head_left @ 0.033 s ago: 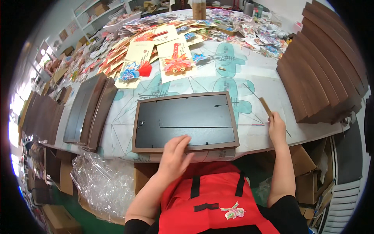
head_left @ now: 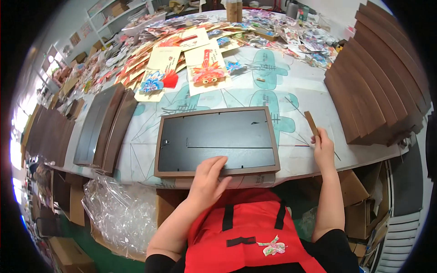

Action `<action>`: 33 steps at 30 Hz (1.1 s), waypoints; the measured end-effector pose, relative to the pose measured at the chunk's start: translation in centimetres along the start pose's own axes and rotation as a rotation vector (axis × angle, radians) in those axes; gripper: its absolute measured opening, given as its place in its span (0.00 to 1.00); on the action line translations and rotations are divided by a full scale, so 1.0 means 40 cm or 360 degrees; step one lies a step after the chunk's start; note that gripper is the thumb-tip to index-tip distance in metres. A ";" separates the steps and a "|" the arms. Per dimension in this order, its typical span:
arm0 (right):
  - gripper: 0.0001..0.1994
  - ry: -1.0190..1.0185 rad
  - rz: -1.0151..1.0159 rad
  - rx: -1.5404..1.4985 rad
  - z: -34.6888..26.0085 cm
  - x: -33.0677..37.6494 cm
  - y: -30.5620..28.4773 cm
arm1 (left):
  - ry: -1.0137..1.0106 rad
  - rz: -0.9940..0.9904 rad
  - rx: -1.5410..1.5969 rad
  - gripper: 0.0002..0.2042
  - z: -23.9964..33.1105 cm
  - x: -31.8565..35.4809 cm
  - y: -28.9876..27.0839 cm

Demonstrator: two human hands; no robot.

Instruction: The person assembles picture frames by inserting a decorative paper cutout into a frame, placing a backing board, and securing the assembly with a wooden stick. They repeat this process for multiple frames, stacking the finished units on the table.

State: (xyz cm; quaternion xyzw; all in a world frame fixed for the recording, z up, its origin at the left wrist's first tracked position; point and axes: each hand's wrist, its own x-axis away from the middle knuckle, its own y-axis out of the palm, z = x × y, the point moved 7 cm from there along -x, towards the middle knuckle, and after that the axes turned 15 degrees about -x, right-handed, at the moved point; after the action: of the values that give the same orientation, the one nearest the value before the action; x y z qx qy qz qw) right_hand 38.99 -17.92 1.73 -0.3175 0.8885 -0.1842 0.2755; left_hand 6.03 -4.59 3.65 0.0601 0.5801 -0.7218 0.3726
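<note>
A brown picture frame [head_left: 159, 152] lies face down in front of me, its black backing board [head_left: 214, 132] upward. Small dark tabs show along the board's edges. Over the frame's near edge is my left hand [head_left: 205, 184], open, fingers stretched and thumb apart; the fingertips overlap the board, but I cannot tell whether they press on it. To the right of the frame, my right hand [head_left: 324, 150] is closed on a narrow flat brown strip [head_left: 311, 123] that points up and away, apart from the frame. Its lower end is hidden in the fingers.
Stacked brown frames [head_left: 373, 91] rise at the right. More frames [head_left: 98, 127] stand at the left. Yellow cards [head_left: 162, 63] with colourful fish-shaped ornaments lie beyond the frame on the patterned table cover [head_left: 236, 98]. Clear plastic wrap [head_left: 120, 216] fills a box below the table.
My left hand has shifted slightly right and up over the frame's near edge. My right hand and the strip have moved slightly, with the strip tilting more upright.
</note>
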 end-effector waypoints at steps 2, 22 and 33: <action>0.07 -0.0045 -0.0119 -0.0433 -0.114 0.016 0.038 | -0.0035 -0.0117 -0.0043 0.27 0.008 -0.027 0.035; 0.13 -0.0413 -0.1420 0.0230 -0.287 0.033 0.296 | -0.0205 -0.0257 -0.0124 0.19 0.025 -0.058 0.078; 0.10 -0.1274 -0.0775 0.0442 -0.321 0.155 0.236 | -0.0160 -0.0136 -0.0091 0.13 0.036 -0.045 0.080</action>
State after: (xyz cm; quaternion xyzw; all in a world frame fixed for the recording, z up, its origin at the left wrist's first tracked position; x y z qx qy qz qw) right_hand 22.83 -13.19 4.69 -0.5222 0.5798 -0.2235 0.5842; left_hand 9.75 -5.17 2.50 -0.0116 0.5830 -0.7224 0.3715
